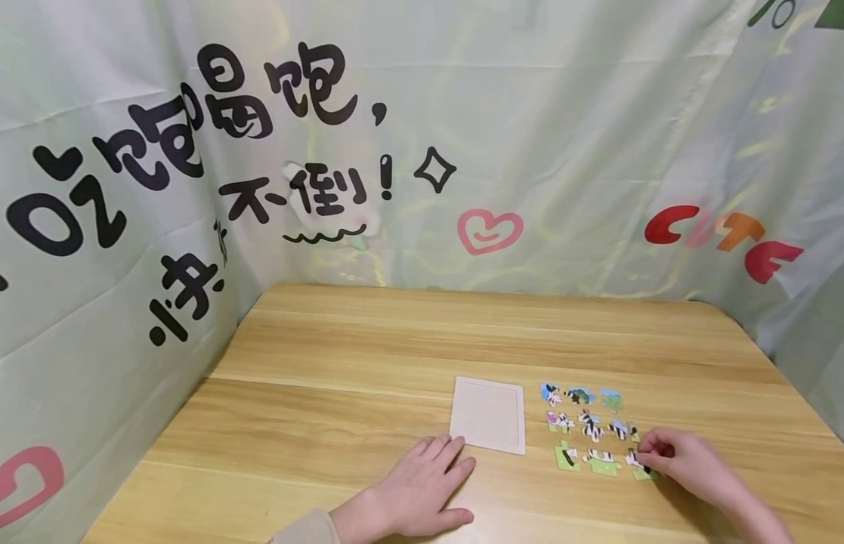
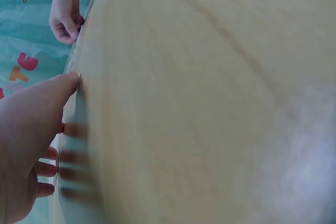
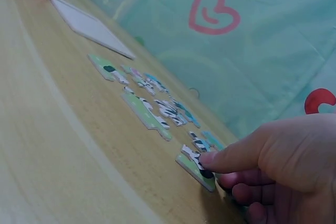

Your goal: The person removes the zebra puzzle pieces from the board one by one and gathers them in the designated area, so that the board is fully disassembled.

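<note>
At the lower right corner of a group of puzzle pieces, my right hand (image 1: 690, 462) pinches a green-bottomed puzzle piece (image 3: 195, 169) between its thumb and curled fingers. The piece lies at or just above the tabletop. The other puzzle pieces (image 1: 592, 427), with black-and-white animal parts, green ground and blue sky, lie spaced out in rows. To their left is a pale, flat puzzle tray (image 1: 488, 414) with a raised rim. My left hand (image 1: 425, 487) rests palm down on the table, fingers spread, with fingertips at the tray's near left corner.
A wood-grain table (image 1: 326, 355) carries everything. Pale printed curtains (image 1: 564, 151) rise along its back and sides, with black lettering, a pink heart and coloured letters.
</note>
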### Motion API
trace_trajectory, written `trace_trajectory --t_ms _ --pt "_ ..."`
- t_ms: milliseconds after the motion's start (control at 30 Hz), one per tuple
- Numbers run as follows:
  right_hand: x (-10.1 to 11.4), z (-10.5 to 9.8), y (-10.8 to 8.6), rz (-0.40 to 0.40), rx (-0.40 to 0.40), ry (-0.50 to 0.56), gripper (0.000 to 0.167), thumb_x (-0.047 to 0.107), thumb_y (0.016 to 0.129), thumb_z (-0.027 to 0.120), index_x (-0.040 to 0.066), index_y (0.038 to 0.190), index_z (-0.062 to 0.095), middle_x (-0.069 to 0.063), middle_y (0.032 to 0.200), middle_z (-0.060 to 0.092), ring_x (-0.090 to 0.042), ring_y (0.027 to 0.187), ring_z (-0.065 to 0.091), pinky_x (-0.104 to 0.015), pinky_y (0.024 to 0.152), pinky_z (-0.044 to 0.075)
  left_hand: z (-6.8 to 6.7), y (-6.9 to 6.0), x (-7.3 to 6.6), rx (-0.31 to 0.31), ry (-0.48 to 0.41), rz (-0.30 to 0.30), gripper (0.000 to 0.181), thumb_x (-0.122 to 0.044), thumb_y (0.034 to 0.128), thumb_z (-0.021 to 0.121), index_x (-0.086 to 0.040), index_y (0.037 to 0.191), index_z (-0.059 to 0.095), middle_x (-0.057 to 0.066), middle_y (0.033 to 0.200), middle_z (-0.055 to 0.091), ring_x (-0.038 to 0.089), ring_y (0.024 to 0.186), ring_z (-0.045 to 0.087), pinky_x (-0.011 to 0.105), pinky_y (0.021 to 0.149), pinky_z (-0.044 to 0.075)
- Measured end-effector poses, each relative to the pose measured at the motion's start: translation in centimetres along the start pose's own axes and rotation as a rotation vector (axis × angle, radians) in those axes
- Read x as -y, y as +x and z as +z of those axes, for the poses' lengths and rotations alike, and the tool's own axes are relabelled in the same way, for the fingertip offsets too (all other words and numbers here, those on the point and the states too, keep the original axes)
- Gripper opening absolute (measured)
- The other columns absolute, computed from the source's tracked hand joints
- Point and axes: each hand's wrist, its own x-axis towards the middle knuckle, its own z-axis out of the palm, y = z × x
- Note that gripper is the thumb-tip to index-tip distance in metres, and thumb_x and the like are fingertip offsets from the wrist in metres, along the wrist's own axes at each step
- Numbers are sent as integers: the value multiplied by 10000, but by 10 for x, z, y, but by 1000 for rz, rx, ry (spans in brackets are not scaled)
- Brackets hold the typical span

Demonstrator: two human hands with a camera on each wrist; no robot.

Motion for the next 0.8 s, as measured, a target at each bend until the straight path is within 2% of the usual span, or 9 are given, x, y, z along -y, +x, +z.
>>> trace_trajectory --t_ms 67,133,200,300,533,667,800 --pt "-2 0 -1 -23 0 9 144 179 804 707 87 800 596 29 716 509 -16 630 406 -225 555 359 -1 1 0 5 -1 -2 672 -623 921 257 -160 1386 402 112 1419 379 250 1286 354 388 1032 312" --pt "-4 -2 -2 -80 11 25 171 174 785 728 73 812 593 36 719 501 -2 632 406 -224 550 364 -1 1 0 7 -3 0 671 -623 921 257 -160 1386 401 111 1418 380 249 1285 354 386 1031 313" --pt "-7 -3 -3 -147 36 47 200 148 762 747 51 831 586 39 728 497 12 640 407 -224 550 373 -1 1 -1 6 -5 2 670 -623 920 259 -161 1384 401 111 1417 381 249 1285 353 385 1030 314" --pt "-9 -6 -3 -206 79 57 228 116 742 757 32 850 574 23 741 491 19 650 405 -230 553 376 0 2 -1 7 -9 2 668 -621 921 263 -160 1384 400 111 1418 379 250 1287 351 385 1031 312" --pt "-7 -10 -4 -189 122 43 237 142 761 747 39 844 551 3 740 470 7 647 381 -240 551 354 1 3 -2 4 -27 4 674 -619 924 248 -154 1391 391 119 1427 365 257 1296 339 394 1035 308" --pt "-7 -9 -5 -195 111 41 226 147 775 738 38 849 554 5 744 468 10 649 376 -237 549 350 2 2 -3 -1 -30 6 669 -613 927 247 -151 1389 393 120 1424 367 256 1296 336 396 1031 312" --pt "-3 -8 -5 -164 75 64 179 151 834 680 16 893 578 10 763 511 15 652 425 -228 549 396 2 1 -3 -14 -41 8 655 -604 932 252 -150 1381 400 121 1415 376 253 1288 345 394 1023 319"
